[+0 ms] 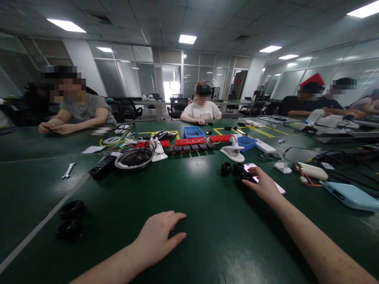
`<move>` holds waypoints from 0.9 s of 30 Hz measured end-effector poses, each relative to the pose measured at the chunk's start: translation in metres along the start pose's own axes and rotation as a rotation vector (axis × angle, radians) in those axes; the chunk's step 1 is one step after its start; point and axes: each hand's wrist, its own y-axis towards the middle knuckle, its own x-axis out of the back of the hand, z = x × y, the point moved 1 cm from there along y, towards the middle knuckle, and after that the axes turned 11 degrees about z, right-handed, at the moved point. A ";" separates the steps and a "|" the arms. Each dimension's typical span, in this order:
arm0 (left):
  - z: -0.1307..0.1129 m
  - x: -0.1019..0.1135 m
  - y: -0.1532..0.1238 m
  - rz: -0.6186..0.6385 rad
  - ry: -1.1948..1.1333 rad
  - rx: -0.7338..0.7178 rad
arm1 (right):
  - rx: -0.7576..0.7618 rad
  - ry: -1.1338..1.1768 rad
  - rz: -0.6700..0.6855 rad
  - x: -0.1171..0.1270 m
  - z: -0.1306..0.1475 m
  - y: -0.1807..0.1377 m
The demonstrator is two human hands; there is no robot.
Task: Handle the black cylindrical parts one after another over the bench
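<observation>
My right hand [262,184] is at the right side of the green table, its thumb and fingers closed around a black ring-shaped part [247,176]. Close by sit two similar glossy black round parts, a nearer round part [238,168] and a farther-left round part [226,168]. A pink phone [279,187] lies flat, partly hidden under that hand. Over the front middle of the table is my left hand [161,232], thumb and index finger apart, holding nothing. Two more black parts, an upper ring [73,209] and a lower ring [70,229], lie side by side at the left, touching or nearly so.
Beyond my hands are a round metal dish [134,167], a white clip stand [233,152], red trays [191,141] and blue bins [194,132]. A wrench [69,170] lies left; a light-blue power bank [351,195] and cables lie right. Several people sit around the table.
</observation>
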 end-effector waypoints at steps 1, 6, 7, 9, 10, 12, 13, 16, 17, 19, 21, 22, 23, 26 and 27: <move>0.001 -0.001 0.000 -0.004 0.000 -0.004 | 0.013 -0.017 -0.007 0.001 0.001 0.000; 0.002 -0.003 -0.001 -0.031 0.038 -0.037 | 0.029 -0.075 -0.174 0.014 0.013 -0.007; 0.002 -0.002 -0.001 -0.032 0.043 -0.038 | 0.023 -0.076 -0.202 0.016 0.016 -0.009; 0.001 -0.001 -0.003 -0.031 0.047 -0.038 | 0.012 -0.062 -0.227 0.018 0.022 -0.014; 0.001 0.000 -0.003 -0.032 0.046 -0.042 | -0.003 -0.050 -0.222 0.018 0.026 -0.017; 0.000 0.002 -0.005 -0.055 0.046 -0.064 | -0.053 -0.021 -0.161 0.015 0.032 -0.021; -0.002 0.003 -0.006 -0.076 0.048 -0.082 | -0.080 -0.008 -0.109 0.013 0.035 -0.022; -0.010 0.006 -0.012 -0.101 0.055 -0.121 | -0.080 0.016 0.014 0.004 0.045 -0.026; -0.014 0.008 -0.015 -0.098 0.061 -0.124 | -0.058 0.024 0.035 0.000 0.049 -0.027; -0.022 0.018 -0.023 -0.106 0.088 -0.117 | -0.010 0.045 0.076 -0.009 0.055 -0.031; -0.023 0.035 -0.033 -0.177 0.122 -0.081 | 0.044 0.058 0.131 -0.017 0.062 -0.034; -0.019 0.046 -0.039 -0.236 0.131 -0.041 | 0.072 0.059 0.161 -0.021 0.065 -0.036; -0.012 0.059 -0.046 -0.303 0.146 0.031 | 0.097 0.057 0.190 -0.024 0.067 -0.037; 0.029 0.097 -0.071 -0.453 0.192 0.420 | 0.149 0.068 0.278 -0.032 0.070 -0.039; 0.047 0.108 -0.081 -0.447 0.226 0.601 | 0.161 0.081 0.297 -0.034 0.070 -0.038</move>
